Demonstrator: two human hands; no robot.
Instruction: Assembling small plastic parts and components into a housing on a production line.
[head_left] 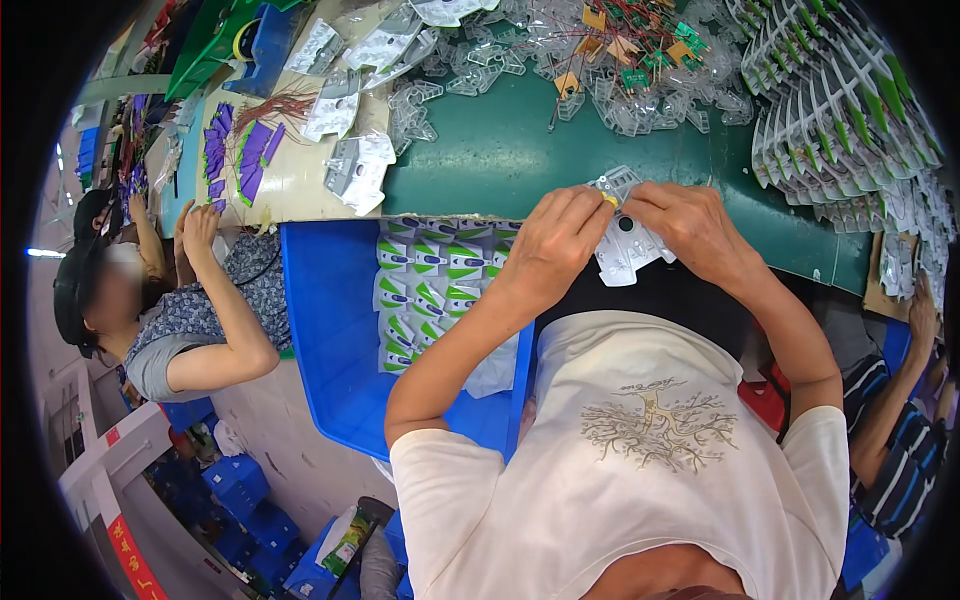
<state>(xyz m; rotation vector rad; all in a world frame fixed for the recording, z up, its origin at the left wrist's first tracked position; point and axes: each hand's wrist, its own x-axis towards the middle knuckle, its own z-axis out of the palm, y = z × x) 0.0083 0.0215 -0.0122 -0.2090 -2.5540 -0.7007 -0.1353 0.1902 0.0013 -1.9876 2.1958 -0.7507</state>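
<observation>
At the near edge of the green bench, a white plastic housing (628, 256) with a dark round hole is held between my two hands. Over its far end lies a clear plastic piece (616, 182). My left hand (562, 238) is closed, its fingertips pinching at the housing's left side, where a small yellow bit (609, 200) shows. From the other side my right hand (692, 226) pinches close to the clear piece, fingers bent together. Exactly what lies under the fingertips of either hand is hidden.
Left of me, a blue bin (330, 350) holds rows of white-and-green parts (425, 290). Clear pieces with red-wired boards (635, 75) are heaped across the bench. Stacked white-and-green shells (835, 110) rise at right. Co-workers sit on both sides, one with a hand (200, 228) near purple strips (255, 160).
</observation>
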